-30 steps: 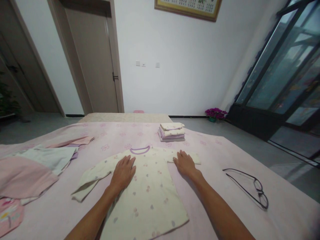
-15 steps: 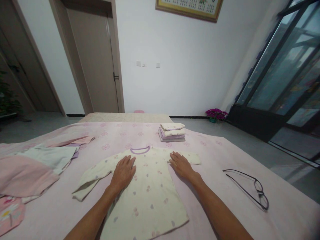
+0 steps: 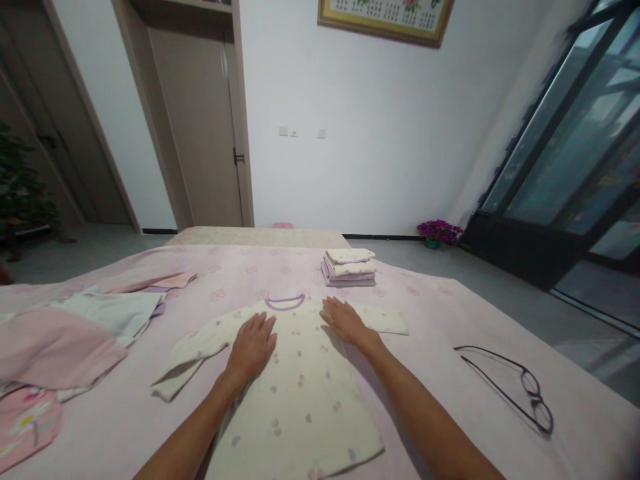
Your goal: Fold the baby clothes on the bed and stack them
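A cream long-sleeved shirt (image 3: 295, 393) with small printed motifs and a purple neckline lies spread out before me, its collar pointing away. My left hand (image 3: 253, 343) rests flat on the shirt's left shoulder area, fingers extended. My right hand (image 3: 345, 319) is over the upper right chest, palm down with fingers stretched out; whether it presses on the cloth I cannot tell. Neither hand grips anything. The left sleeve reaches out and down toward me, while the right sleeve runs straight out sideways, partly behind my right hand.
A folded stack of clothes (image 3: 349, 268) sits beyond the shirt. Loose pink and white garments (image 3: 65, 347) lie at left. Black-framed glasses (image 3: 533, 397) rest at right on the pink flowered sheet (image 3: 430, 373). A purple-flowered plant (image 3: 439, 231) stands on the floor.
My right hand has moved left from the right shoulder and sleeve onto the upper chest of the shirt. My left hand stays in place. The view has shifted slightly.
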`<state>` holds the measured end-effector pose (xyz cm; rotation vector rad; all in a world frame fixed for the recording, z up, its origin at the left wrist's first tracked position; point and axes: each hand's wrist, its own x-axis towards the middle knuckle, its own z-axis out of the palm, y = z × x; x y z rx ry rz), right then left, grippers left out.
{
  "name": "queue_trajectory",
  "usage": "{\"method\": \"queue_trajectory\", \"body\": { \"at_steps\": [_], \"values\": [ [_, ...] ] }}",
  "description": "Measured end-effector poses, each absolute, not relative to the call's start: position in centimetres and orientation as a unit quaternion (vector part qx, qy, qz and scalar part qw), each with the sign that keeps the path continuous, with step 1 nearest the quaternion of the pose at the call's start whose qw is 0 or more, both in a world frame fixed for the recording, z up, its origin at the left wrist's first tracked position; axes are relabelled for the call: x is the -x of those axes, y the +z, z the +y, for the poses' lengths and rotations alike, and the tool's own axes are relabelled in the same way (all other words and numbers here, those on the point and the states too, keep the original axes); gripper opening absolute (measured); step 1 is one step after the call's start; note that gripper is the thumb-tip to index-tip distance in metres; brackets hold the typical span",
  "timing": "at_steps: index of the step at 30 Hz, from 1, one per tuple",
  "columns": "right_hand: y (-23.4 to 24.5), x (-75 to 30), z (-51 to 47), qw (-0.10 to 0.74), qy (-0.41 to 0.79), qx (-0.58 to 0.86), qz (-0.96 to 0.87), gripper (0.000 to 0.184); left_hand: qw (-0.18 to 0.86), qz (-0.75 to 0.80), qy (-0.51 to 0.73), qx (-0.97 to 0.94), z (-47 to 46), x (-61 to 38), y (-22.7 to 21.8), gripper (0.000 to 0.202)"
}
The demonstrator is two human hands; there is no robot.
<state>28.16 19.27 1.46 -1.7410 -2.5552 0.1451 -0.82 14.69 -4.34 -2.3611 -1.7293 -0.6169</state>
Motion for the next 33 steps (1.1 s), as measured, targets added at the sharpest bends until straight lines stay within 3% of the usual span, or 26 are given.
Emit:
{"method": "queue_trajectory", "body": {
  "at_steps": [6, 16, 20, 27, 33],
  "values": [
    [0.3, -23.9, 21.5, 0.001, 0.118, 0.557, -0.822, 0.064, 0.066, -0.576, -0.211, 0.787, 14.6, 0.8, -4.1, 0.044],
    [-2.5, -22.7, 22.0, 0.031, 0.045, 0.617, -0.785, 0.068, -0.007, -0.570, -0.305, 0.763, 13.7, 1.7, -3.1, 0.041],
    [-2.7, -22.8, 22.0, 0.045, 0.020, 0.615, -0.787, 0.067, 0.021, -0.626, -0.366, 0.688, 12.8, 6.7, -0.7, 0.039],
    [-3.0, -22.6, 21.9, 0.056, -0.006, 0.615, -0.786, 0.066, -0.084, -0.793, -0.195, 0.571, 12.1, 18.2, 1.1, 0.037],
    [-3.2, -22.6, 22.0, 0.062, -0.018, 0.613, -0.788, 0.065, -0.130, -0.753, -0.210, 0.610, 12.3, 18.5, 0.3, 0.033]
  ]
}}
